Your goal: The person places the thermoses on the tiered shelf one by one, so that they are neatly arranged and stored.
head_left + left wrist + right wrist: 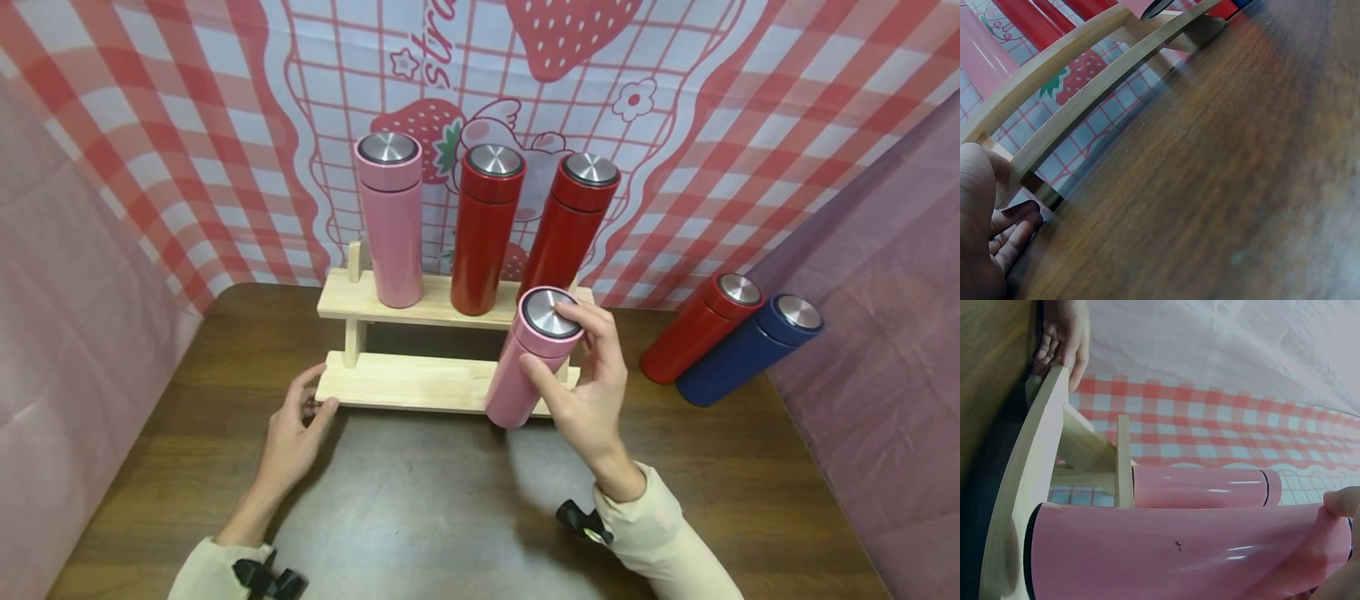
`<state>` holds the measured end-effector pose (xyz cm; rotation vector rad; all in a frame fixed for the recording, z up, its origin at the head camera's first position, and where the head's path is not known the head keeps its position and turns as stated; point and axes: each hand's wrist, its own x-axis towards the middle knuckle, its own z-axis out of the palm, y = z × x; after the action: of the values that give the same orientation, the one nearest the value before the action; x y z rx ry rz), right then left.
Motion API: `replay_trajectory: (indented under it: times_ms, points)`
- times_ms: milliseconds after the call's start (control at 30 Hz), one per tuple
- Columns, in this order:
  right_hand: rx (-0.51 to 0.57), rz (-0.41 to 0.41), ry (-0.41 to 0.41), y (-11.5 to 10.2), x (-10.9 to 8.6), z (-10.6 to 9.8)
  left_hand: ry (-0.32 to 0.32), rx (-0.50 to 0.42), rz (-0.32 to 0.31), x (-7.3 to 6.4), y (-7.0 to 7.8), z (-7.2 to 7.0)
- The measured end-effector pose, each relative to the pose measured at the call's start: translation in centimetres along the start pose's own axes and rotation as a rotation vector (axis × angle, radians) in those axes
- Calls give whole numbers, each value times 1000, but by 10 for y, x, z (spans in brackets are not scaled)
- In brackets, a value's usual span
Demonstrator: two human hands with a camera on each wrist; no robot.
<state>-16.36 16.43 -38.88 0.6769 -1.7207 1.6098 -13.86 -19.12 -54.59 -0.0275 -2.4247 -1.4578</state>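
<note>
A pink thermos (514, 379) with a steel-topped lid is held near its top by my right hand (592, 392), thumb on the near side and fingers over the lid. Its base overlaps the front edge of the lower board at the right end of a two-tier wooden rack (412, 379). At the rack's left end my left hand (296, 433) grips the lower board between thumb and fingers, seen closer in the left wrist view. On the upper board stand another pink thermos (396, 225) and two red thermoses, one central (486, 237), one farther right (566, 229).
Right of the rack, a red thermos (697, 333) and a blue thermos (742, 354) stand side by side on the brown wooden table (420, 508). Behind the rack hangs a red-and-white checked cloth (690, 233). Pink curtains (82, 317) flank the table.
</note>
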Motion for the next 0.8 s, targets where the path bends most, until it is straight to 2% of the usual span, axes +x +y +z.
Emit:
replay_trajectory:
  times_ms: [200, 467, 800]
  points:
    - [31, 17, 12, 1, 1, 9, 4, -5, 12, 0, 0, 0]
    - [62, 19, 29, 4, 9, 19, -8, -1, -16, 0, 0, 0]
    - [96, 61, 23, 10, 10, 34, -10, -14, -18, 1, -2, 0]
